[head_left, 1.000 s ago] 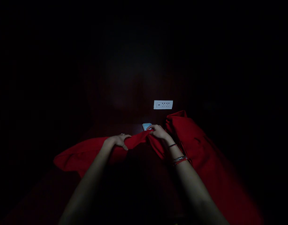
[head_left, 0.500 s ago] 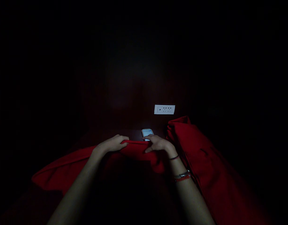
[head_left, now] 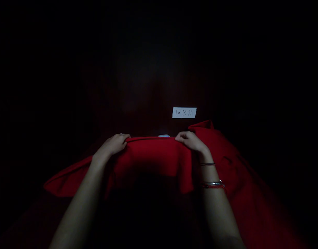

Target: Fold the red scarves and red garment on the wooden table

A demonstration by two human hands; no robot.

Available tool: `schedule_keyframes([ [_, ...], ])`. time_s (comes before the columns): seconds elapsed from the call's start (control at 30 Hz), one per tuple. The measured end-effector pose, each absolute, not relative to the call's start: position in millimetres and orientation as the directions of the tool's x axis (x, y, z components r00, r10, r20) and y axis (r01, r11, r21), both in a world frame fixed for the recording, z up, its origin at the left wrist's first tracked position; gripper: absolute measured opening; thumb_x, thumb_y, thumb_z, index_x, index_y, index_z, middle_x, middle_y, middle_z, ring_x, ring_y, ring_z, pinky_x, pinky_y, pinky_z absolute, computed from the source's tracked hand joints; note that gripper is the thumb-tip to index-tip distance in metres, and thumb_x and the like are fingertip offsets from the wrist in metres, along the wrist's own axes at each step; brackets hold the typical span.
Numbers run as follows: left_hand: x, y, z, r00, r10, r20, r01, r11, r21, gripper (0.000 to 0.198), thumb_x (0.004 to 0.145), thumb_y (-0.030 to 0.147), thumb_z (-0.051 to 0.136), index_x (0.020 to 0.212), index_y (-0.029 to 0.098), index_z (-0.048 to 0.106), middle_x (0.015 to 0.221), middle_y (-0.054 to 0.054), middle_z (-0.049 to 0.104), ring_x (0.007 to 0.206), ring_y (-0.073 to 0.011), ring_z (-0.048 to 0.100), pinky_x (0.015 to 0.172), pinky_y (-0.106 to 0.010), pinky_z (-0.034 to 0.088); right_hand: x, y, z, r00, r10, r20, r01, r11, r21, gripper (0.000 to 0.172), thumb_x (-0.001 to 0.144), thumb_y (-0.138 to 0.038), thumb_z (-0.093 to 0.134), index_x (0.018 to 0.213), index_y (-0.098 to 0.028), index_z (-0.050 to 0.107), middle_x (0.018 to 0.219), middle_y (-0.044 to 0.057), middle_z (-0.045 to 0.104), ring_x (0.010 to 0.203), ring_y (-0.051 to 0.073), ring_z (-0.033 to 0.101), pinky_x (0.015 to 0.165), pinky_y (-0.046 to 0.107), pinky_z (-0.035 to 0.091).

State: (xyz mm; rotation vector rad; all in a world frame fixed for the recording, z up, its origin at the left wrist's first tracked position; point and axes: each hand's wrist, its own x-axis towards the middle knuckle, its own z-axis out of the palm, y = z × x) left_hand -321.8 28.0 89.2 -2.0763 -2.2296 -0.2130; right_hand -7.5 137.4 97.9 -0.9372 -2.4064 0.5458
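Note:
A red cloth hangs stretched between my two hands, its top edge pulled nearly straight. My left hand is closed on that edge at the left, with a ring showing on a finger. At the right end of the edge, my right hand pinches the fabric between thumb and fingers. More of the cloth trails out to the left beyond my left forearm. Behind the raised edge only the top of a phone shows; the rest of it is hidden by the cloth.
A white socket panel is on the dark wall ahead. To the right lies a larger heap of red fabric, close to my right forearm. The surroundings are too dark to make out.
My right hand has moved right and closed on the cloth's edge. My left hand has shifted left and up. The edge is now higher and tauter, covering most of the phone.

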Motion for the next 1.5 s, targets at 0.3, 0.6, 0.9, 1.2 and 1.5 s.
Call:
schedule_keyframes([
  [0.3, -312, 28, 84, 0.128, 0.992, -0.014, 0.93, -0.115, 0.348, 0.025, 0.075, 0.026, 0.041, 0.093, 0.023, 0.058, 0.095, 0.0, 0.063, 0.086, -0.0145, 0.057, 0.077, -0.021, 0.041, -30, 129, 83, -0.448, 0.875, 0.182, 0.86, 0.478, -0.179, 0.049, 0.07, -0.029, 0.059, 0.117, -0.022, 0.049, 0.121, 0.014, 0.045, 0.108, 0.029, 0.043, 0.082, 0.041, 0.037],
  [0.6, -279, 20, 100, 0.135, 0.991, 0.012, 0.963, -0.135, 0.235, 0.028, 0.081, 0.032, 0.035, 0.089, 0.023, 0.06, 0.084, -0.002, 0.063, 0.075, -0.0158, 0.056, 0.069, -0.023, 0.041, -94, 108, 66, -0.818, 0.497, 0.289, 0.454, 0.867, -0.207, 0.023, 0.084, -0.022, 0.041, 0.094, -0.017, 0.061, 0.089, 0.006, 0.064, 0.084, 0.016, 0.056, 0.075, 0.025, 0.038],
  [0.9, -349, 1, 104, -0.167, 0.985, 0.032, 0.962, 0.156, 0.226, 0.034, 0.071, 0.014, 0.04, 0.097, 0.02, 0.06, 0.094, 0.0, 0.064, 0.082, -0.0152, 0.057, 0.07, -0.019, 0.042, -28, 137, 92, -0.407, 0.721, 0.561, 0.649, 0.66, -0.378, 0.026, 0.084, -0.023, 0.036, 0.093, -0.018, 0.059, 0.091, 0.005, 0.064, 0.084, 0.017, 0.057, 0.074, 0.026, 0.04],
  [1.2, -318, -3, 120, -0.037, 0.966, 0.255, 0.933, -0.058, 0.355, 0.037, 0.079, 0.047, 0.036, 0.087, 0.021, 0.061, 0.088, 0.001, 0.065, 0.081, -0.0159, 0.056, 0.074, -0.021, 0.041, -18, 120, 100, -0.429, 0.8, 0.421, 0.796, 0.554, -0.242, 0.049, 0.072, -0.027, 0.055, 0.12, -0.02, 0.046, 0.12, 0.012, 0.046, 0.109, 0.026, 0.042, 0.089, 0.04, 0.033],
  [1.5, -297, 5, 121, 0.073, 0.96, 0.271, 0.951, -0.15, 0.272, 0.041, 0.082, 0.048, 0.032, 0.083, 0.021, 0.063, 0.08, -0.001, 0.065, 0.074, -0.0156, 0.057, 0.07, -0.022, 0.04, -103, 95, 68, -0.774, 0.6, 0.203, 0.582, 0.8, -0.148, 0.028, 0.084, -0.026, 0.039, 0.106, -0.019, 0.055, 0.098, 0.008, 0.061, 0.092, 0.019, 0.055, 0.078, 0.027, 0.039],
])
